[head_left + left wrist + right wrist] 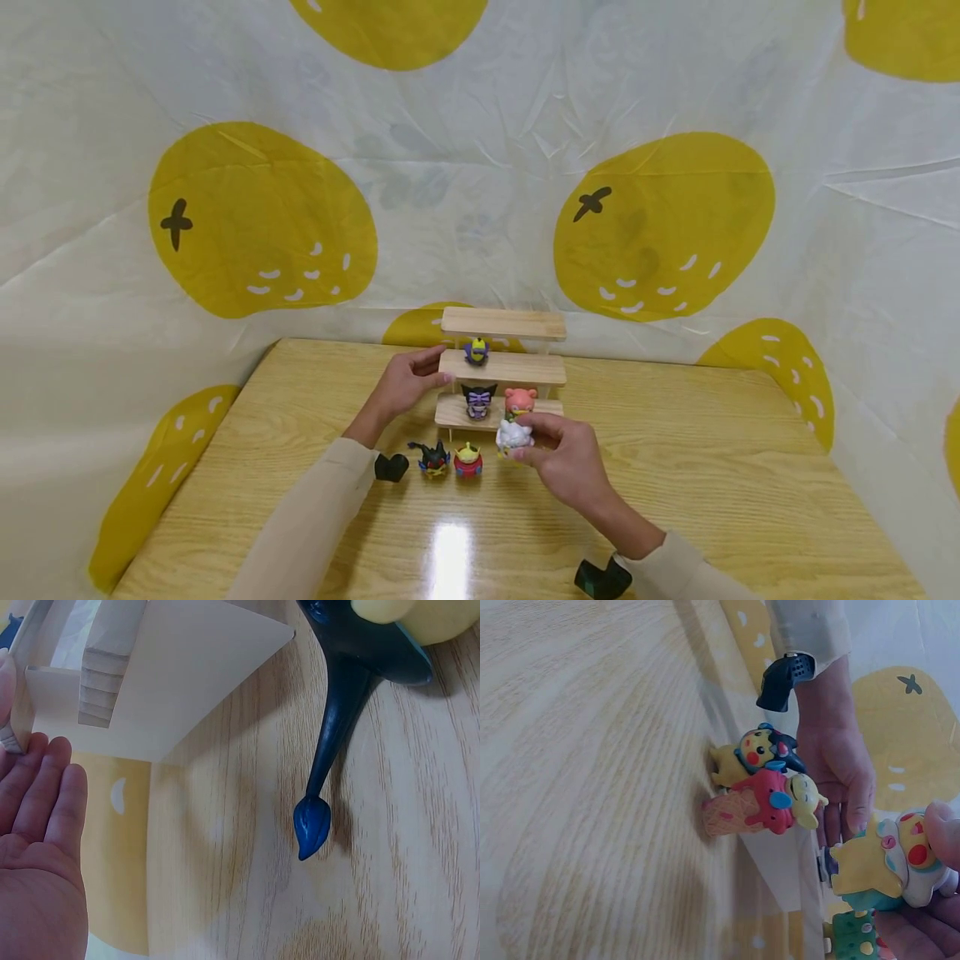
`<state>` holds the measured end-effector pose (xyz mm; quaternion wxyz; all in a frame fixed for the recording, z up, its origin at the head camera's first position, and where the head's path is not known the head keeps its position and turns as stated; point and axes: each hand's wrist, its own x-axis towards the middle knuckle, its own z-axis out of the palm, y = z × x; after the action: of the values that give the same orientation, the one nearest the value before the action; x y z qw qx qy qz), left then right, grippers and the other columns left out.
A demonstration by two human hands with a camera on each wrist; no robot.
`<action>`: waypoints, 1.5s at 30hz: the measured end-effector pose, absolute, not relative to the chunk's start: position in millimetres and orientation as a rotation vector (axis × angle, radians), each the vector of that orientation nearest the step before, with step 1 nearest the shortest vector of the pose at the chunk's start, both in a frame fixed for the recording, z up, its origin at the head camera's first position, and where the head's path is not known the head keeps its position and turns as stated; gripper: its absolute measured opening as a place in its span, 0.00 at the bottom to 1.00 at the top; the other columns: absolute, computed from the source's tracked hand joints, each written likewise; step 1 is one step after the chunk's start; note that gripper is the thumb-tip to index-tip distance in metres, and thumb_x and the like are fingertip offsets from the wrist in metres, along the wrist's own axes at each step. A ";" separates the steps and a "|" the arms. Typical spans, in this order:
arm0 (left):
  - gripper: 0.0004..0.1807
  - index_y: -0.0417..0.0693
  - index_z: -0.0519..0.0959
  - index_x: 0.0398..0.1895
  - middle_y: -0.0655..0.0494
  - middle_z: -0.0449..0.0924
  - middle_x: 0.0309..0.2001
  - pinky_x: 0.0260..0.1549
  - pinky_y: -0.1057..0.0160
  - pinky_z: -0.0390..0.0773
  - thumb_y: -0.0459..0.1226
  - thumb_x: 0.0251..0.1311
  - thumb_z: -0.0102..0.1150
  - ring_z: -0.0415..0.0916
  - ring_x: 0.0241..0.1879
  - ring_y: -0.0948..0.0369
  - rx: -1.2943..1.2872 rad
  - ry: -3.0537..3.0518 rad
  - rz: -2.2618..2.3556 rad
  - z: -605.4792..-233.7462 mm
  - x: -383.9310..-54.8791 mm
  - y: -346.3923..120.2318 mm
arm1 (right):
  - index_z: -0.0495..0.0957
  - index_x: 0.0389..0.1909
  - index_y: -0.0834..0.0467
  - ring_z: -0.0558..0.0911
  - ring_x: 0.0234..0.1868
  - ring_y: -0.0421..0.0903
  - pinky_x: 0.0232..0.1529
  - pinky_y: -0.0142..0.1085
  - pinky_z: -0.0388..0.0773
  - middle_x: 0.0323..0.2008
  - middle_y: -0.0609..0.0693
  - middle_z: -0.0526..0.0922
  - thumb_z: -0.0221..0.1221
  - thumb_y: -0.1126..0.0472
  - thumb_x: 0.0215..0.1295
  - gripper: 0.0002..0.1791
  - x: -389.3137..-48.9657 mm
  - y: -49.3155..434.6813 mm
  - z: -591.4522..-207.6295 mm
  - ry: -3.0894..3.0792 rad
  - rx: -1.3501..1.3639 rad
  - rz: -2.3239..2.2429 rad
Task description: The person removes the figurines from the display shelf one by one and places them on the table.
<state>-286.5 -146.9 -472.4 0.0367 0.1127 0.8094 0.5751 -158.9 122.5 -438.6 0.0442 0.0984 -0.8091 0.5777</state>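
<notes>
My left hand (401, 385) pinches the left end of the middle board of a three-tier wooden display shelf (521, 367). In the left wrist view its fingers (56, 806) lie against one side of the board end, the thumb tip on the other. A yellow toy figure in a white hood (870, 866), with red cheeks, is held by my right hand (573, 467) in front of the lowest tier. On that tier stand a black-eared purple figure (477, 402) and a pink figure (520, 400), the latter partly hidden. A purple-and-yellow figure (476, 352) occupies the middle tier.
Before the shelf, on the wooden table (712, 467), stand a black-hooded yellow figure (432, 458) with a long tail and a red figure (468, 461) on a cone-like base. Behind the table hangs a white cloth (465, 225) with large yellow fruit prints.
</notes>
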 end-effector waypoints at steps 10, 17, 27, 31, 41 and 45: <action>0.35 0.47 0.71 0.76 0.43 0.73 0.73 0.67 0.48 0.78 0.40 0.67 0.70 0.75 0.70 0.47 0.360 2.475 1.769 -474.1 -289.3 -148.0 | 0.89 0.46 0.65 0.90 0.51 0.54 0.50 0.38 0.90 0.48 0.62 0.91 0.73 0.77 0.53 0.17 -160.6 120.2 -445.1 -2.473 0.271 1.763; 0.35 0.46 0.71 0.76 0.42 0.74 0.73 0.67 0.49 0.79 0.41 0.68 0.69 0.76 0.70 0.47 0.349 2.471 1.772 -473.0 -288.0 -147.8 | 0.89 0.45 0.64 0.90 0.51 0.55 0.51 0.38 0.89 0.47 0.62 0.91 0.73 0.78 0.52 0.18 -162.5 119.3 -451.2 -2.465 0.259 1.771; 0.35 0.45 0.70 0.76 0.42 0.74 0.72 0.66 0.50 0.80 0.40 0.68 0.69 0.76 0.70 0.47 0.345 2.469 1.772 -471.2 -288.3 -147.0 | 0.89 0.46 0.64 0.90 0.51 0.54 0.51 0.39 0.89 0.48 0.61 0.90 0.73 0.77 0.54 0.17 -163.4 118.4 -455.1 -2.471 0.267 1.785; 0.35 0.46 0.71 0.76 0.42 0.74 0.73 0.66 0.50 0.79 0.40 0.67 0.70 0.75 0.71 0.47 0.341 2.477 1.766 -471.1 -287.6 -147.4 | 0.89 0.45 0.65 0.90 0.50 0.54 0.50 0.39 0.90 0.47 0.61 0.90 0.73 0.77 0.54 0.16 -164.7 118.2 -458.5 -2.472 0.269 1.771; 0.35 0.45 0.71 0.76 0.42 0.74 0.72 0.66 0.49 0.79 0.40 0.68 0.69 0.76 0.70 0.47 0.349 2.485 1.765 -473.6 -288.1 -147.4 | 0.89 0.43 0.63 0.90 0.49 0.53 0.50 0.40 0.90 0.46 0.59 0.91 0.73 0.76 0.54 0.15 -166.2 116.8 -463.9 -2.499 0.249 1.742; 0.35 0.44 0.71 0.76 0.43 0.75 0.72 0.66 0.50 0.80 0.39 0.67 0.70 0.76 0.70 0.47 0.346 2.487 1.768 -473.4 -288.9 -146.9 | 0.89 0.43 0.62 0.90 0.49 0.53 0.50 0.40 0.90 0.46 0.59 0.91 0.73 0.77 0.54 0.15 -168.0 116.3 -466.1 -2.497 0.253 1.754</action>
<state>-288.9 -146.9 -473.4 0.0351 0.1126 0.8093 0.5754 -168.0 116.3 -466.1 0.0396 0.0826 -0.8148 0.5724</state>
